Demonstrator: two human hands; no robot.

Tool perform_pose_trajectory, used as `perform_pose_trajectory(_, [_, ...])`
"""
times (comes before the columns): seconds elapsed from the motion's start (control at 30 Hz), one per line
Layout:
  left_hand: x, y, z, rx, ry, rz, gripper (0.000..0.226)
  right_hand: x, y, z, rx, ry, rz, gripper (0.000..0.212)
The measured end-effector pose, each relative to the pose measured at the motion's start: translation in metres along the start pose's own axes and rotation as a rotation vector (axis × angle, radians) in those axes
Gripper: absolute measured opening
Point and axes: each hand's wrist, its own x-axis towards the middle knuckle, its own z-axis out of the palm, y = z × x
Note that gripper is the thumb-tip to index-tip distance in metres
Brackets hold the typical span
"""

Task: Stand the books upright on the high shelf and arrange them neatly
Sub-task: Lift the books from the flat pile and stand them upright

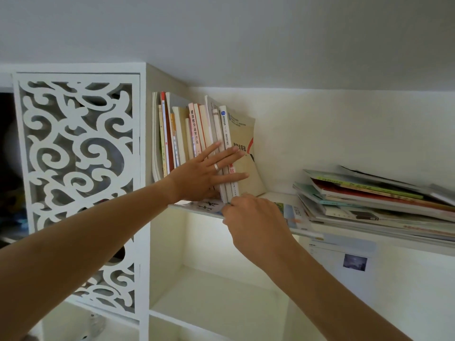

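**Books steadied upright on the high shelf**

On the high shelf (275, 196), against the left wall of the white bookcase, a row of upright books (187, 134) is kept standing by the left hand (202, 173). Its fingers are stretched straight and spread, and they are pressed flat against the spines and the cover of the outermost books. A ring (216, 166) is worn on 1 finger. The last book in the row, a beige textbook (243, 153), is tilted to the right, with its cover turned outward.

Just below, at the shelf's front edge, the right hand (251, 217) is curled, and its fingertips are pinched on the lower corner of the outermost standing books; exactly which volume is held cannot be told.

A flat magazine (293, 214) is seen lying on the shelf beside that hand. Further right, a slanted pile of flat books (374, 200) is stacked on the same shelf, well apart from the row.

To the left, a white carved panel (76, 153) is fixed to the bookcase.
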Motion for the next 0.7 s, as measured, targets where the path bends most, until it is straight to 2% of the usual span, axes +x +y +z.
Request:
perform_pose_trajectory(0.17, [-0.003, 0.002, -0.003, -0.079, 0.000, 0.177, 0.057, -0.006, -0.004, -0.004, -0.028, -0.106, 0.077, 0.029])
perform_pose_trajectory(0.33, [-0.001, 0.006, -0.004, -0.196, 0.009, 0.103, 0.064, -0.003, -0.014, -0.017, -0.142, -0.207, 0.045, 0.028])
perform_pose_trajectory(0.53, [0.004, 0.016, -0.004, -0.354, 0.116, -0.005, 0.045, -0.007, -0.016, -0.024, -0.142, -0.242, 0.044, 0.028])
perform_pose_trajectory(0.7, [0.012, 0.018, -0.004, -0.384, 0.150, -0.060, 0.042, -0.008, -0.021, -0.036, -0.153, -0.256, 0.019, 0.029])
